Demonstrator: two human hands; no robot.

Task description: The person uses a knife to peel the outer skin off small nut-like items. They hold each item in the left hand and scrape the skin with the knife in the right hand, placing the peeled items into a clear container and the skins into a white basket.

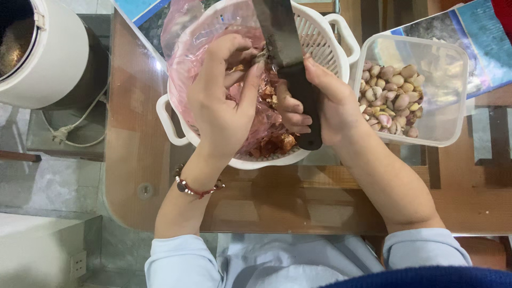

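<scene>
My right hand [325, 104] grips the black handle of a large knife [285, 42], its dark blade pointing away from me. My left hand [224, 101] pinches a small clove-like piece [260, 55] against the blade's edge. Both hands hover over a white slotted basket [325, 40] lined with a pink plastic bag [184, 48] that holds reddish-brown peelings [274, 143]. To the right stands a clear square plastic container [442, 69] with several peeled cloves [392, 98] piled at its left side.
Everything rests on a glass-topped wooden table [138, 160]. A white round appliance [48, 53] with a cord and plug [61, 133] stands at the left, off the table. Blue printed paper [480, 42] lies at the back right.
</scene>
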